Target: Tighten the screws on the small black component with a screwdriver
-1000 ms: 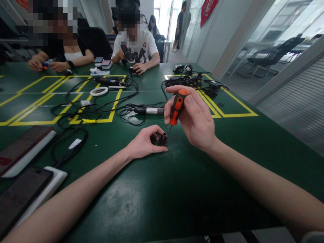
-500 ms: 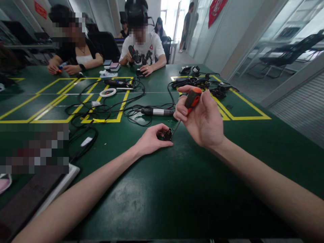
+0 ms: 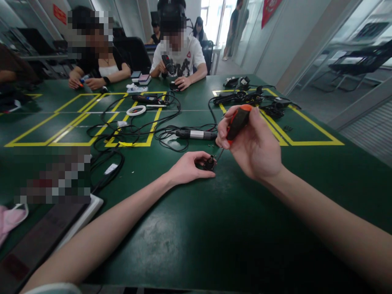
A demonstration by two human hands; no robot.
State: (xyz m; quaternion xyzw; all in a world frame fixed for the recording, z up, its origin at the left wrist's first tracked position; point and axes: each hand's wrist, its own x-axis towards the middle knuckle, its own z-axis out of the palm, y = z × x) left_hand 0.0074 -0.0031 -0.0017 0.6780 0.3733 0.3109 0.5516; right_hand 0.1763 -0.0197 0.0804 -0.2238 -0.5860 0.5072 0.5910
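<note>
My left hand (image 3: 191,168) rests on the green table (image 3: 171,228), its thumb and fingers curled round a small black part (image 3: 209,164) with a metal-looking cylinder standing up from it. In my right hand (image 3: 257,143) is a screwdriver (image 3: 240,122) with a black and orange handle. Its thin shaft slants down to the left, and the tip is close to the right side of the black part. Whether the tip touches it I cannot tell. Tiny screw-like bits (image 3: 211,145) lie just beyond my left hand.
A black and silver cylindrical tool (image 3: 196,134) with looped cables lies beyond my hands. More black cables (image 3: 241,97) are piled at the back right, inside yellow tape lines. A white-edged box (image 3: 94,204) sits left. Across the table, a person (image 3: 180,61) holds a power tool.
The view has shifted slightly, so most things appear a little further right. My left hand still holds the black part, and my right hand still grips the screwdriver, its handle turned slightly.
</note>
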